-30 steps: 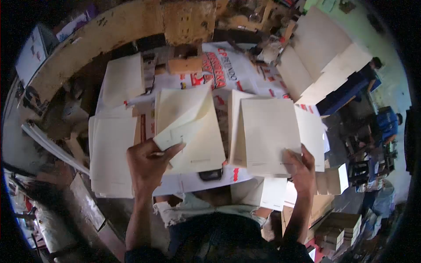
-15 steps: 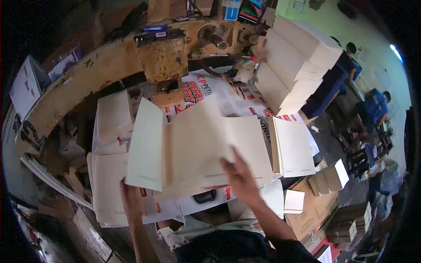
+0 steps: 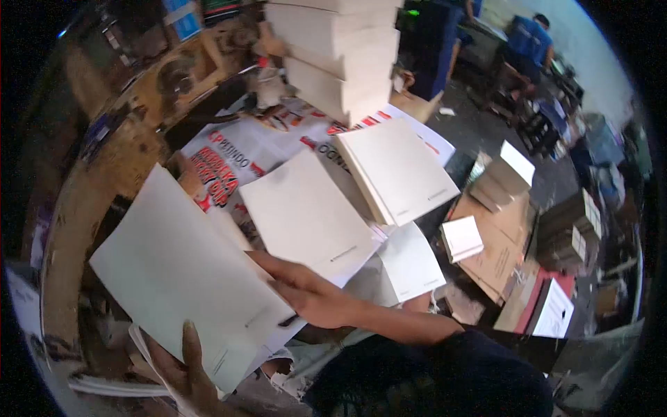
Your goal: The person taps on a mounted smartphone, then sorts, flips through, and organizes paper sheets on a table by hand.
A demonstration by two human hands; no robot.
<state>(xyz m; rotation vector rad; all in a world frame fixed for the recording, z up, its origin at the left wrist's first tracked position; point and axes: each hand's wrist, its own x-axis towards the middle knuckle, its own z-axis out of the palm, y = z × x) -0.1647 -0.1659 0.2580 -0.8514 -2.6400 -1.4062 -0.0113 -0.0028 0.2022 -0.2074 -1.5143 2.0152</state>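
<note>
A printed banner (image 3: 243, 149) spreads over the table, with a tall paper stack (image 3: 340, 59) standing at its far side. The large white paper (image 3: 180, 271) is held up at a tilt over the near left part of the banner. A cream pile (image 3: 306, 212) lies to its right, and a thicker pile (image 3: 403, 170) beyond that. The left hand (image 3: 182, 368) has its grip closed about the paper's lower edge, thumb on the face; the right hand (image 3: 306, 292) is at the right edge, fingers extended, its hold impossible to tell. Smallest, a white block (image 3: 462, 238) sits farther right.
</note>
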